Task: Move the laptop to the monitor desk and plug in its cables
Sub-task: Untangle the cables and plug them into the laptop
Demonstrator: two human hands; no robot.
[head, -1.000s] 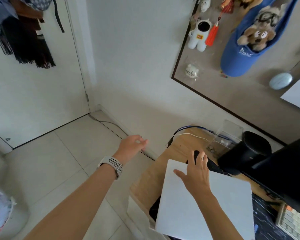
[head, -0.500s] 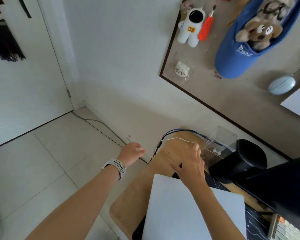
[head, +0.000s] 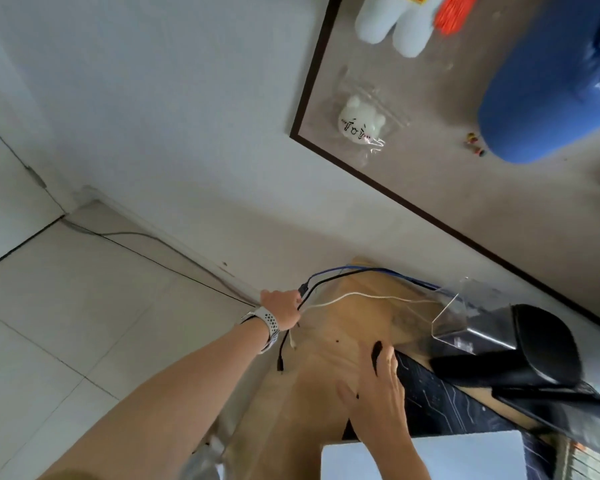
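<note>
The closed white laptop (head: 423, 459) lies on the wooden desk (head: 329, 344) at the bottom of the view, partly on a dark desk mat (head: 440, 407). My left hand (head: 281, 306), with a white watch on the wrist, is closed around a bundle of cables (head: 305, 292) at the desk's left edge: a black one, a blue one and a thin white one (head: 361, 296). A black plug end (head: 280, 365) dangles below the hand. My right hand (head: 381, 393) rests flat on the desk with fingers spread, fingertips beside a small black object (head: 376, 351).
A black monitor stand base (head: 534, 348) and a clear acrylic holder (head: 465, 310) stand at the right. A framed board (head: 430, 161) with a white plush (head: 361, 124) and a blue bag (head: 548, 109) hangs on the wall. Tiled floor (head: 66, 323) lies left of the desk.
My left hand has reached the desk's edge and closed on the cables. My right hand has moved off the laptop onto the bare desk. The view has tilted towards the wall.
</note>
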